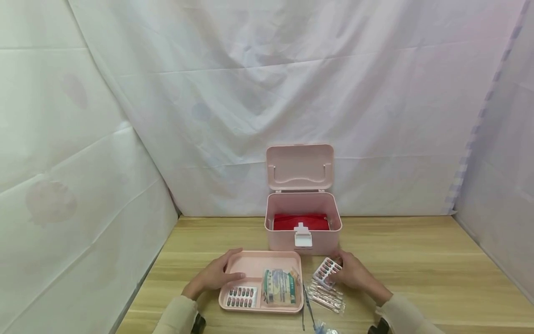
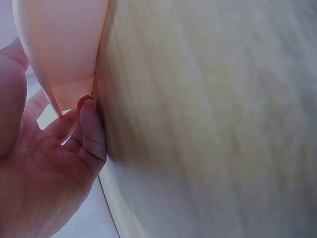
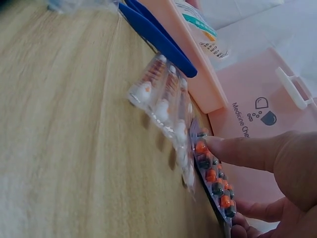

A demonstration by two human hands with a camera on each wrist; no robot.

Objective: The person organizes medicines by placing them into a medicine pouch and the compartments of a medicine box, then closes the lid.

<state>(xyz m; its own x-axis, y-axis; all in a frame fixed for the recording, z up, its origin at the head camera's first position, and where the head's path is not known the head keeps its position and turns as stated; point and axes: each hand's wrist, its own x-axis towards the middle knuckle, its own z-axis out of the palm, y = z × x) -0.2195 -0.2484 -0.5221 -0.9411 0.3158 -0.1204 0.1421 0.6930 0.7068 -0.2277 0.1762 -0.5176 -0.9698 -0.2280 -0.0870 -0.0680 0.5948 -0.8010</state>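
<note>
My right hand [image 1: 354, 273] is pinching a blister pack [image 1: 327, 271] of capsules, lower centre of frame, just right of the pink tray [image 1: 267, 260]. My left hand [image 1: 217, 274] grips that tray's left rim, and the open medicine box [image 1: 303, 218] sits right behind.

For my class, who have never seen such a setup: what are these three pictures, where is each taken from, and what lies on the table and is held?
A person works with bare hands. The wide picture comes from a head camera; the two close-ups come from wrist cameras. On the table stands an open pink box, with a pink tray before it. The left hand grips the tray's edge. The right hand holds a capsule strip, seen close in the right wrist view. Blue tweezers and clear packets lie beside the tray.
</note>
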